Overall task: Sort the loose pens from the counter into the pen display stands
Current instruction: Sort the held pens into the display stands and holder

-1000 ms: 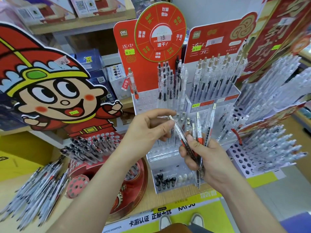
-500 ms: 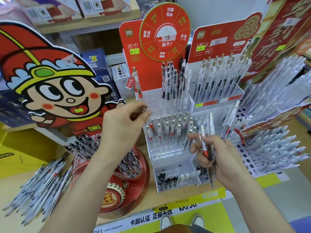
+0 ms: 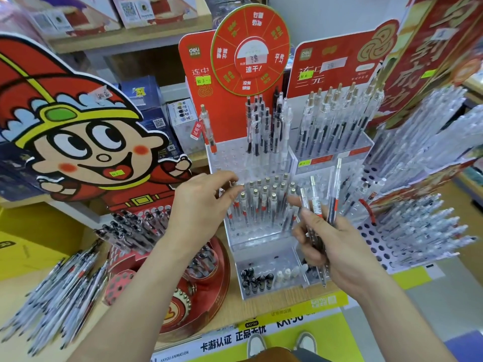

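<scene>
L hand point(image 3: 203, 205) moved off the pen bundle point(image 3: 315, 205) in R hand point(image 3: 337, 246), over to the clear stand's point(image 3: 261, 239) mid tier, fingertips at row's left end.

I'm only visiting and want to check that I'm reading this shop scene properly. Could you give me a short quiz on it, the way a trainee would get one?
1. True or false: the right hand is empty.
2. Where does the heap of loose pens lie? A) on the counter, at the far left; B) inside the round red tin; C) on the top shelf.
3. Fill in: the left hand reaches to the ___ tier of the clear stand.
Key: 1 false, it holds a bundle of pens. 2 A. 3 middle.
</scene>
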`<action>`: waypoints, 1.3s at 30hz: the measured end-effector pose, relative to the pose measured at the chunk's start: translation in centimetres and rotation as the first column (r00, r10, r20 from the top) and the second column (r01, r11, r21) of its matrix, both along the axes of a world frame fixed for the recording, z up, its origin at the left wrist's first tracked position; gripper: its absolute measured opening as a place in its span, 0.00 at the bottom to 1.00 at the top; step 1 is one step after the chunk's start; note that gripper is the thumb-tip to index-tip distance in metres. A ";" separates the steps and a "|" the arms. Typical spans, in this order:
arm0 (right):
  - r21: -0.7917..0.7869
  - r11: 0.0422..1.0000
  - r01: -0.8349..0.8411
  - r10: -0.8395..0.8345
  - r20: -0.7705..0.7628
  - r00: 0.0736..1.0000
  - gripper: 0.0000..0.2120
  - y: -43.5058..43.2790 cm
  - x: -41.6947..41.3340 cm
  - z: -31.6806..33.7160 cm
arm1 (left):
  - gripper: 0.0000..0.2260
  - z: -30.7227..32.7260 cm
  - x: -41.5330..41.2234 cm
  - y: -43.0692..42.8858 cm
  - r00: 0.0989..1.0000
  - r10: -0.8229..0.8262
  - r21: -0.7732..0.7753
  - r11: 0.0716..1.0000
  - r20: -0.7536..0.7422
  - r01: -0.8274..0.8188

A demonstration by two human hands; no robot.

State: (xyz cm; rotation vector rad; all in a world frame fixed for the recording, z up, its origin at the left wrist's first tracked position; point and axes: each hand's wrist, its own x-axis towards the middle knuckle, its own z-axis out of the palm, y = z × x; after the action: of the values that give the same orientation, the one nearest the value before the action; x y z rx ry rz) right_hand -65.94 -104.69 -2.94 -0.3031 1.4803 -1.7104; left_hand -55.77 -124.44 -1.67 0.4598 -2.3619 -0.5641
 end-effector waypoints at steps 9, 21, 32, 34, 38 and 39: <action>-0.028 0.999 0.018 -0.016 0.071 0.997 0.13 -0.2 -0.3 0.2 | 0.06 -1.4 0.3 -0.4 0.995 -0.003 -0.126 0.992 0.103 0.016; -0.035 0.999 -0.011 0.011 0.024 1.000 0.09 -0.8 0.1 0.8 | 0.09 -2.2 -0.9 -1.2 0.975 0.033 -0.316 0.948 0.219 0.039; -0.019 1.000 0.025 -0.025 -0.024 0.999 0.05 -0.9 0.1 0.2 | 0.06 -1.6 -1.6 -2.0 0.950 -0.086 -0.355 0.914 0.300 0.196; -0.021 1.000 0.022 -0.023 -0.035 0.999 0.05 -1.0 0.3 0.3 | 0.04 -1.4 -1.7 -1.8 0.941 -0.075 -0.338 0.921 0.329 0.192; -0.018 0.999 0.031 -0.032 -0.050 0.998 0.05 -1.1 0.6 0.4 | 0.07 -0.9 -1.4 -1.8 0.927 -0.067 -0.277 0.944 0.368 0.178; -0.017 0.999 0.034 -0.035 -0.050 0.998 0.04 -1.1 0.6 0.3 | 0.07 -0.8 -1.3 -1.9 0.927 -0.064 -0.282 0.943 0.369 0.177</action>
State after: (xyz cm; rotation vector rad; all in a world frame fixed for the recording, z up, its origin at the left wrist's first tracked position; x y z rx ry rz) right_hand -65.33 -105.76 -2.62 -0.3328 1.5169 -1.7542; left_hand -57.10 -126.30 -2.50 0.2881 -2.7807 -0.1582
